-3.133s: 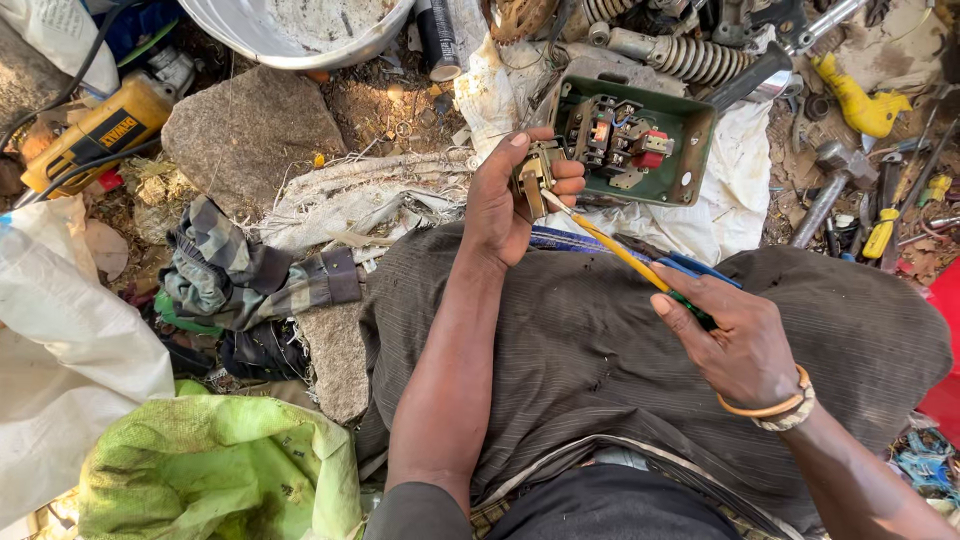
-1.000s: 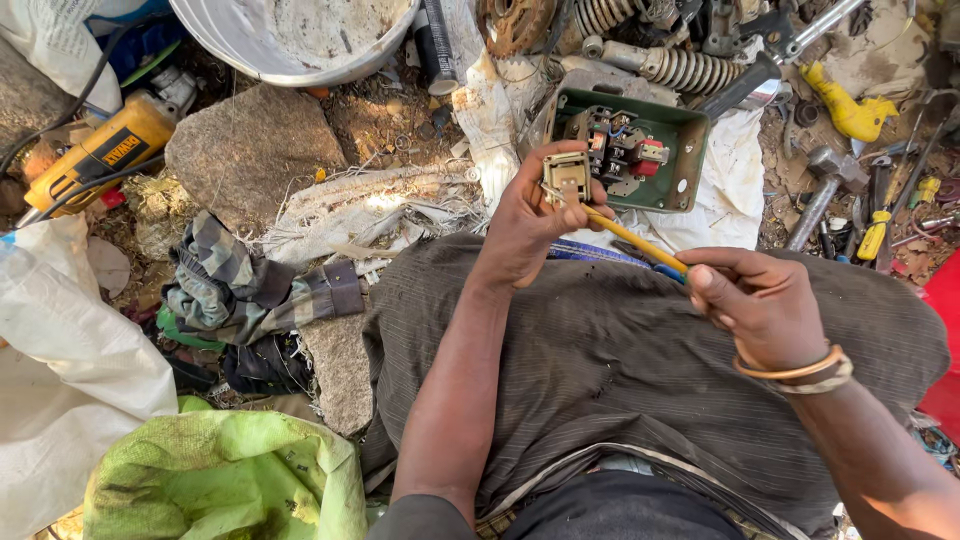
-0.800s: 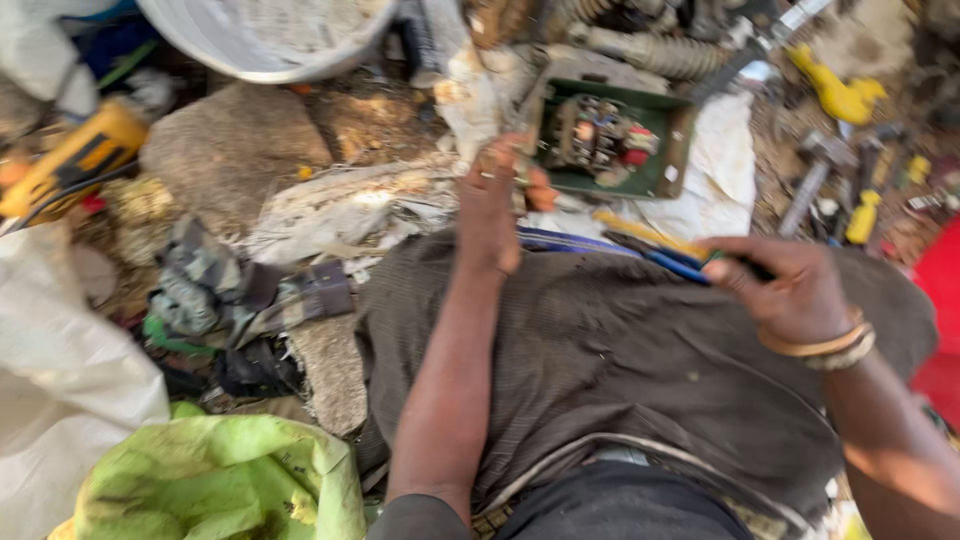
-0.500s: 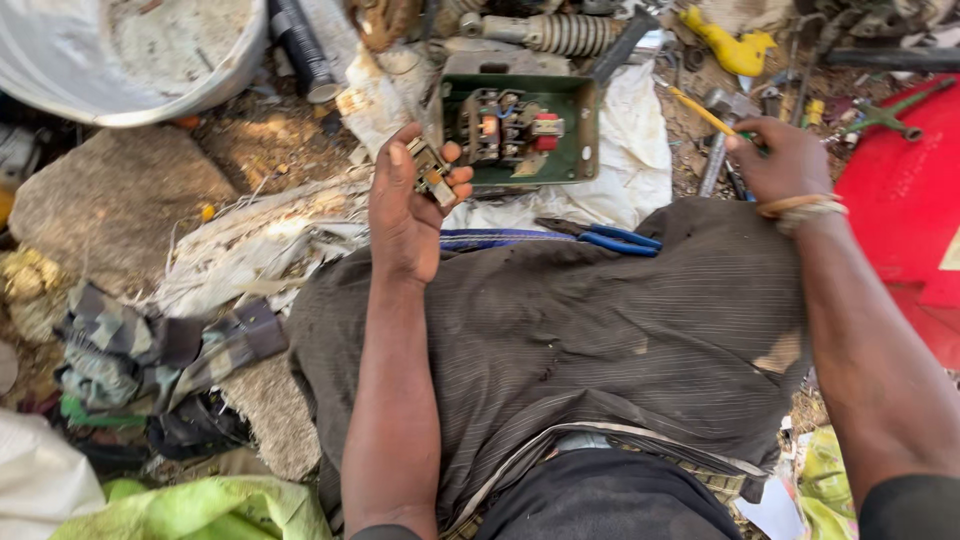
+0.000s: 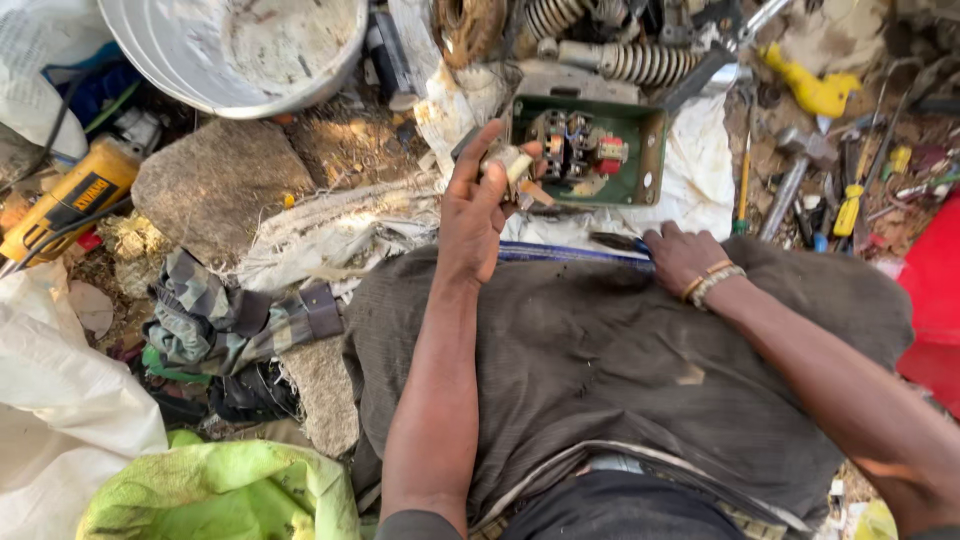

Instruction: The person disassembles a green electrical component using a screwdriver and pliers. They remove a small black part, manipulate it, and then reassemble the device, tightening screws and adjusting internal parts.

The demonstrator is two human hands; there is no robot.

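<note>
My left hand (image 5: 478,205) is raised, fingers pinched around a small metal part (image 5: 512,166). Just beyond it sits the green box (image 5: 590,152) of electrical pieces on white cloth (image 5: 700,175). My right hand (image 5: 682,255) rests on my lap, closed over blue-handled pliers (image 5: 575,252). Farther right lie a hammer (image 5: 790,180) and screwdrivers (image 5: 850,205).
</note>
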